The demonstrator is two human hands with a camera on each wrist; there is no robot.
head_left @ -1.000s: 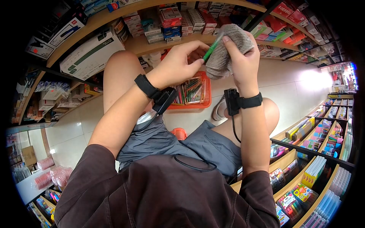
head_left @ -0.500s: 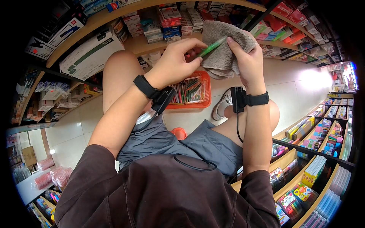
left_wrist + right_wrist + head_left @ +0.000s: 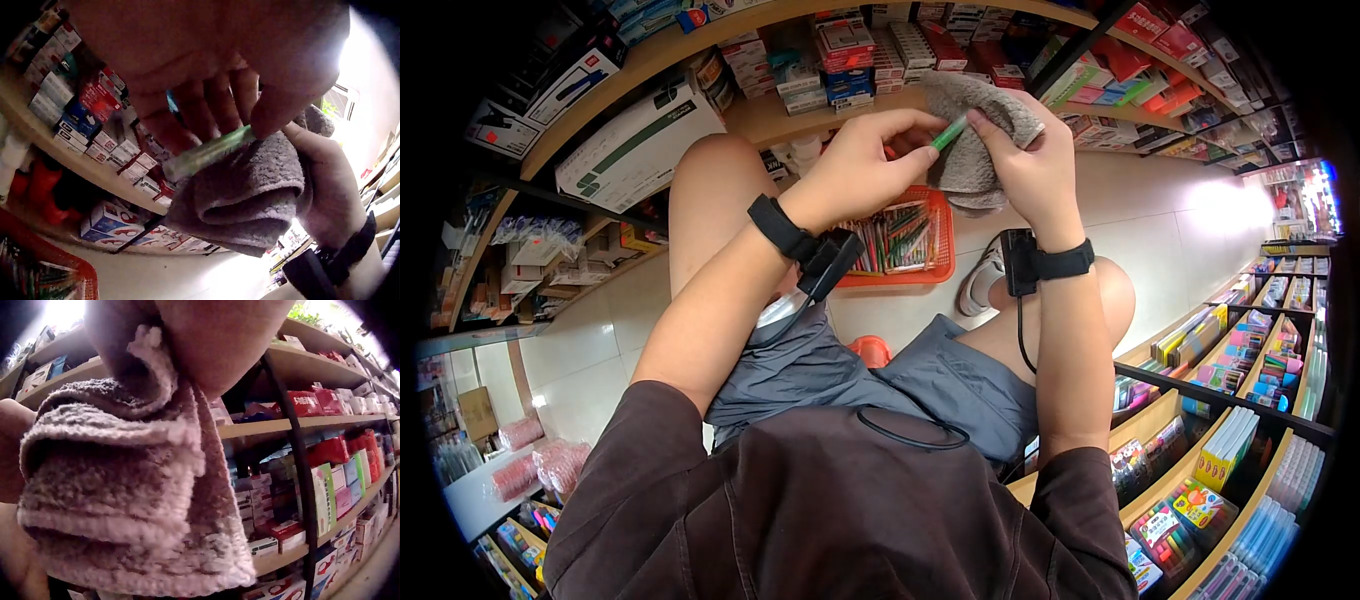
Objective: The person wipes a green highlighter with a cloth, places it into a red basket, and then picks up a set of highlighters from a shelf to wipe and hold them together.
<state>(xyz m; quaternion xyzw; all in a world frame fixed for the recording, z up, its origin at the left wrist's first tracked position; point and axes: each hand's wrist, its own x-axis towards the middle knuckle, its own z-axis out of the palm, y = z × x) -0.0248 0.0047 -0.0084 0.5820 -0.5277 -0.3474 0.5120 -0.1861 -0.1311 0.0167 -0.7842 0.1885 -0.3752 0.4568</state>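
Note:
In the head view my left hand (image 3: 868, 168) pinches a green, see-through pen (image 3: 947, 136) between thumb and fingers. My right hand (image 3: 1043, 165) grips a folded grey cloth (image 3: 972, 172), its thumb beside the pen's far end. That end lies against the cloth and is partly hidden. From the left wrist, the pen (image 3: 209, 153) slants across the fingers above the cloth's thick fold (image 3: 250, 194), with the right hand (image 3: 331, 187) behind. The right wrist view is largely filled by the cloth (image 3: 112, 494) hanging from the hand.
Below the hands, an orange basket (image 3: 946, 262) full of pens and pencils stands on the tiled floor (image 3: 900, 308). A wooden shelf (image 3: 770, 120) with small boxes curves ahead. Stationery racks (image 3: 1190, 440) line the right side. A large white carton (image 3: 645, 145) sits at left.
The cloth, first bunched up, spread out with the pen across it and is now folded again around the pen's far end. My right hand went right, then back left.

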